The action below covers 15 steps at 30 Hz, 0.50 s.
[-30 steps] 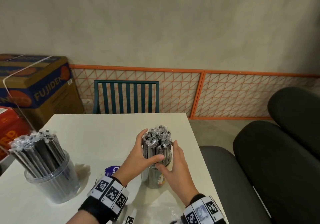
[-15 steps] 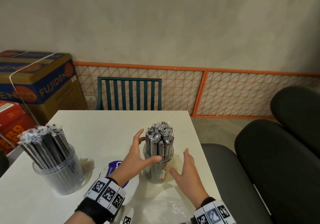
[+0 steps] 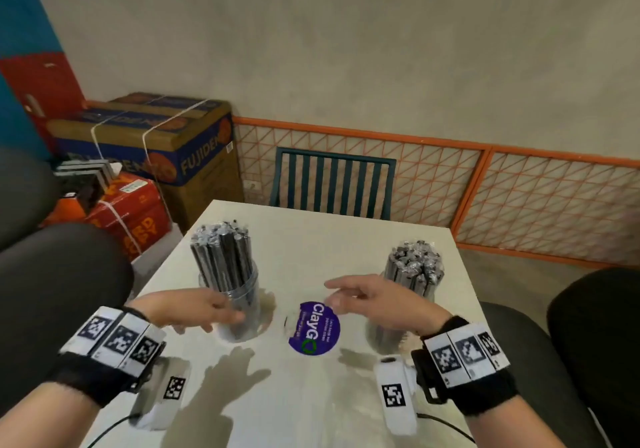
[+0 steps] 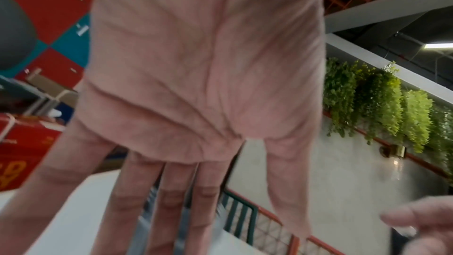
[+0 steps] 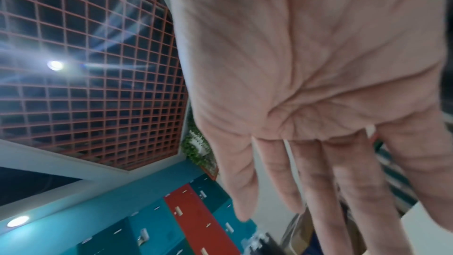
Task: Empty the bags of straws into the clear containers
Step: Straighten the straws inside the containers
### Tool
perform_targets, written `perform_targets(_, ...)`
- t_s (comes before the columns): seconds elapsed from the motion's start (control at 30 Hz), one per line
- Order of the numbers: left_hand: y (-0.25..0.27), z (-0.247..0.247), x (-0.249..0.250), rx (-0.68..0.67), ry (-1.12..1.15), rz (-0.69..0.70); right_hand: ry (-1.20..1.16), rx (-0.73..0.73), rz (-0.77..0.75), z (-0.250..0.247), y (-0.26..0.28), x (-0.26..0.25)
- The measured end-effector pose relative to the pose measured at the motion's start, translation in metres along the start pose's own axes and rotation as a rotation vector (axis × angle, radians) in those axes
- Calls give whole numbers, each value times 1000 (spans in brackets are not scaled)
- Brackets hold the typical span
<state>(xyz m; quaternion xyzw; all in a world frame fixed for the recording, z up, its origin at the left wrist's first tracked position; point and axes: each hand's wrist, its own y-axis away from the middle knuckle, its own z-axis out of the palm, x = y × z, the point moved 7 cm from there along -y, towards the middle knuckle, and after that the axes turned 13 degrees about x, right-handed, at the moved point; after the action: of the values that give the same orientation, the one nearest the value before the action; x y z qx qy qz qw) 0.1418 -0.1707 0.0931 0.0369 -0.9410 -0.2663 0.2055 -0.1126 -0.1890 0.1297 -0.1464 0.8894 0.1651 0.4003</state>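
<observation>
Two clear containers stand on the white table point(image 3: 311, 240), each filled with upright black wrapped straws. The left container point(image 3: 242, 319) holds straws point(image 3: 221, 253) that lean a little. The right container point(image 3: 381, 338) holds a tight bundle of straws point(image 3: 414, 264). My left hand point(image 3: 221, 312) hovers with straight fingers in front of the left container's wall; I cannot tell whether it touches. My right hand point(image 3: 336, 295) hangs relaxed between the containers, holding nothing. The wrist views show an empty left palm point(image 4: 196, 84) and an empty right palm point(image 5: 306, 65).
A round purple sticker point(image 3: 313, 330) lies on the table between the containers. A teal slatted chair point(image 3: 332, 181) stands at the far edge. Strapped cardboard boxes point(image 3: 156, 143) are stacked at the left. Dark cushioned seats point(image 3: 59, 274) flank the table, another at the right point(image 3: 595, 326).
Both hands have left the right container's straw bundle and moved left. The left hand now sits by the left container, and the head view has swung left.
</observation>
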Motion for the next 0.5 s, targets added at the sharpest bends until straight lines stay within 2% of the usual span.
perform_targets(0.1,7,-41,-36,75,-98,-119,-112,86,-58,25,-39,-51)
perform_targets(0.17,5,-58,-55,135,-79,-148,-175,172,-48,48,-64,-72)
perform_targets(0.23,-7,-68,-60,224,108,-70,-178,261,-36,72,-86,-81)
perform_targets(0.33,-26,-75,-50,341,400,152,-145,372,-4,104,-108,-83)
perform_targets(0.4,-39,-73,-42,366,540,260,-163,460,16,120,-116,-80)
perform_targets(0.5,-60,-68,-35,331,805,332,-187,566,42,134,-127,-67)
